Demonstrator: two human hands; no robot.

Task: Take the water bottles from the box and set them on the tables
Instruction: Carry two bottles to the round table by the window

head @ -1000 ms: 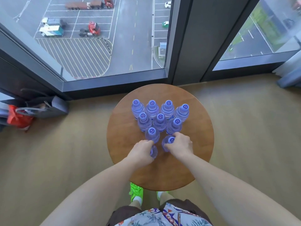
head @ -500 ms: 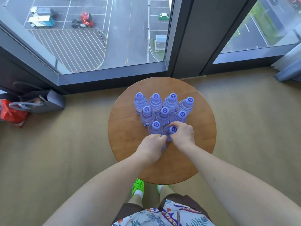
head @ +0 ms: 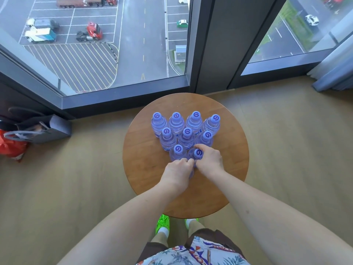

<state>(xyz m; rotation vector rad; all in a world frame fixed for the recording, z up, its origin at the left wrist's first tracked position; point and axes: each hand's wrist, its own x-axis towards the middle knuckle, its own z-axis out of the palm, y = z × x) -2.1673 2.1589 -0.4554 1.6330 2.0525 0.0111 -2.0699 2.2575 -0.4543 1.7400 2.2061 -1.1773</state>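
Observation:
Several clear water bottles with purple caps (head: 176, 121) stand upright in a tight triangle on a round wooden table (head: 145, 169). My right hand (head: 211, 161) grips the right bottle of the second row from me (head: 198, 153), fingers around its neck, cap showing. My left hand (head: 176, 172) is closed over the nearest bottle (head: 191, 174) at the triangle's tip; only a sliver of that bottle shows under my fingers. Both hands touch each other at the table's middle. No box is in view.
The table stands close to a floor-to-ceiling window with a dark pillar (head: 219, 44) behind it. A grey bag (head: 47, 129) and a red bag (head: 9, 144) sit on the floor at the left. A curtain (head: 334, 73) hangs at the right. My green shoes (head: 162, 222) are under the table's near edge.
Both hands have slid their bottles away from me, tight against the cluster. The gap between the two front bottles and the rows behind has closed.

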